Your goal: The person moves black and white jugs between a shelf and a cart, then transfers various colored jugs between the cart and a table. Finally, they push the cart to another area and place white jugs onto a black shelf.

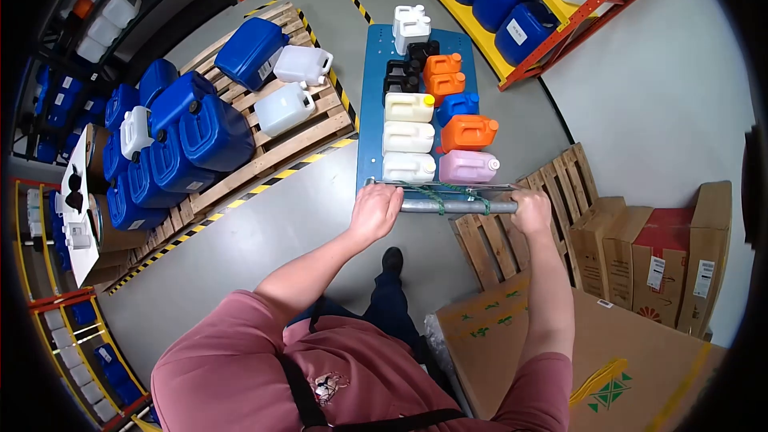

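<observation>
My left hand (376,210) is wrapped round the left end of a grey metal cart handle (432,206). The right end of the same bar is in the grip of my right hand (531,211). Green cord is tied round the bar between them. Beyond it stretches the blue platform cart (371,124), loaded with plastic jerrycans in two rows. Nearest the handle stand a whitish jerrycan (409,167) and a pink one (469,166). Farther along are an orange jerrycan (469,133), a blue one (457,107), black ones and white ones at the far end.
On the left, a wooden pallet (324,122) bears several blue drums and white jerrycans, bordered by striped floor tape. Ahead right rises an orange-and-yellow rack (512,72). A slatted pallet (488,248), upright cartons (660,260) and a large cardboard box (512,352) flank my right side.
</observation>
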`<act>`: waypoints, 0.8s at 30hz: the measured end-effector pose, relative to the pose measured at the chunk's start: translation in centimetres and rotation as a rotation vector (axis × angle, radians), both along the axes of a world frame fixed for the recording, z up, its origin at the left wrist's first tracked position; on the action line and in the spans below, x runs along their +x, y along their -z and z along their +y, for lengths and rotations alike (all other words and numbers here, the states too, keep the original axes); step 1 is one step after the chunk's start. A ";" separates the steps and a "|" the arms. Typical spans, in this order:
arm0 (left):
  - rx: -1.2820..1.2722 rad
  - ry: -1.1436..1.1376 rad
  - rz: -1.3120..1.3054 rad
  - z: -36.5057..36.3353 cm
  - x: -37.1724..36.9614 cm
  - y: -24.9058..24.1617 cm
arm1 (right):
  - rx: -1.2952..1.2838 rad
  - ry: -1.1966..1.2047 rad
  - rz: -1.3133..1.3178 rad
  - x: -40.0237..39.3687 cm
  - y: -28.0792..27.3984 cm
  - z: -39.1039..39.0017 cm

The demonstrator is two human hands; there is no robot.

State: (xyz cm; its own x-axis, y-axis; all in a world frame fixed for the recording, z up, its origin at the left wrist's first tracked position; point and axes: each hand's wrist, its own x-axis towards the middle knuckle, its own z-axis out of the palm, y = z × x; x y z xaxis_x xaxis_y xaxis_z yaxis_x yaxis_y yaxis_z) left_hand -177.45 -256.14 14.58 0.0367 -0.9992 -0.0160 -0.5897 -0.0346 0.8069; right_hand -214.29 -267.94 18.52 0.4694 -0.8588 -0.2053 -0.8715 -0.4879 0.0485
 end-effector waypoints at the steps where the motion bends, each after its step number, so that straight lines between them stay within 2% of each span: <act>1: -0.005 -0.010 -0.009 0.0 -0.4 -0.3 | 0.004 -0.014 -0.001 -0.1 0.0 -0.6; 4: 0.003 -0.056 -0.008 -1.1 -1.2 -0.9 | -0.030 -0.015 -0.048 -0.3 -0.2 -2.8; 6: 0.108 0.030 -0.004 -1.5 -1.6 -0.8 | 0.009 -0.036 0.025 -0.7 -0.8 -3.6; 7: 0.085 0.002 -0.026 -1.7 -1.9 -0.4 | 0.060 0.003 0.083 -0.6 -0.9 -4.0; 11: 0.107 0.019 -0.009 -4.1 -2.8 0.6 | 0.024 -0.022 0.050 -1.8 -0.1 -7.0; 14: 0.136 0.020 -0.017 -6.3 -4.0 1.0 | 0.059 0.035 0.120 -1.7 -0.7 -9.6; 16: 0.089 0.051 0.010 -8.1 -4.5 0.9 | 0.060 0.158 0.380 -1.3 -0.4 -11.6; 17: 0.084 0.043 0.010 -9.1 -4.7 0.9 | 0.054 0.152 0.379 -0.9 -0.2 -12.8; 19: 0.156 0.131 0.037 -11.2 -4.8 0.9 | 0.105 0.374 0.534 0.0 0.5 -15.3; 24: 0.127 0.154 0.085 -14.7 -4.9 1.6 | 0.020 0.338 0.467 -0.5 1.2 -18.3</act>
State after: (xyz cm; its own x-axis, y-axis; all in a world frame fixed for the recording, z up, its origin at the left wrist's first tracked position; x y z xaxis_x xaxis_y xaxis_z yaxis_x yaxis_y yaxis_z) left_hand -182.34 -270.87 12.95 -0.1236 -0.9826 -0.1383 -0.5257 -0.0534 0.8490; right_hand -214.76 -286.28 17.32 0.0248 -0.9392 -0.3426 -0.8674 -0.1906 0.4597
